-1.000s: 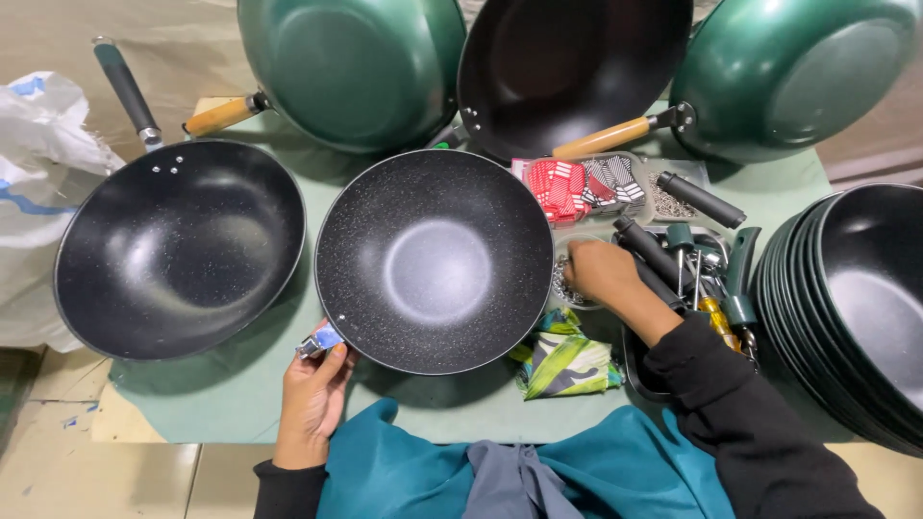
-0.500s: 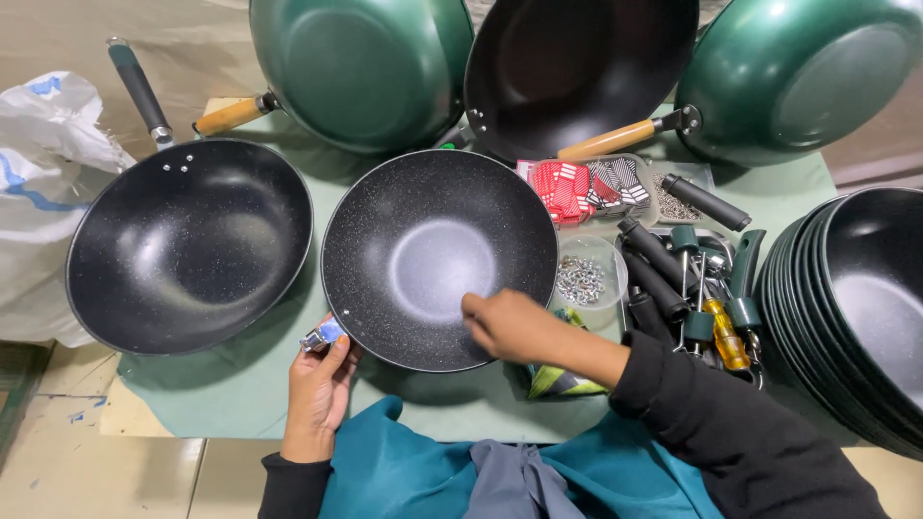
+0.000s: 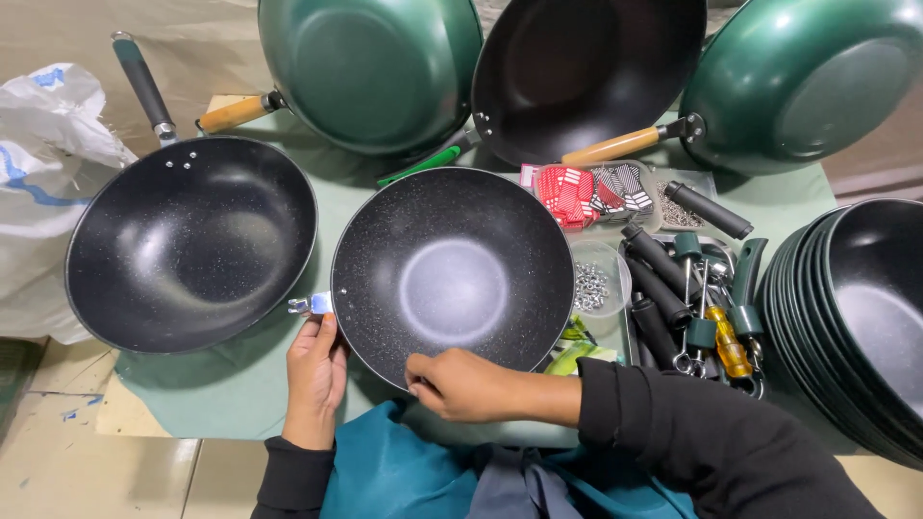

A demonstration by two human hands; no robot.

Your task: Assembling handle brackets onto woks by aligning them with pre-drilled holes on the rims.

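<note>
A black speckled wok without a handle (image 3: 452,274) sits in the middle of the green cloth. My left hand (image 3: 313,370) pinches the small metal handle bracket (image 3: 310,305) at the wok's left rim. At the near rim, my right hand (image 3: 461,384) grips the wok's edge with its fingers curled over it. Both arms wear black sleeves.
A black wok with a dark handle (image 3: 187,252) lies left. Green woks (image 3: 370,67) (image 3: 803,82) and a black one (image 3: 582,72) lean at the back. A screw dish (image 3: 596,285), loose handles (image 3: 659,288), tools and stacked woks (image 3: 865,317) fill the right. A white bag (image 3: 43,163) sits far left.
My right hand has left the handles and tools on the right, crossed over the wok and now grips its near rim. The left hand stays at the bracket.
</note>
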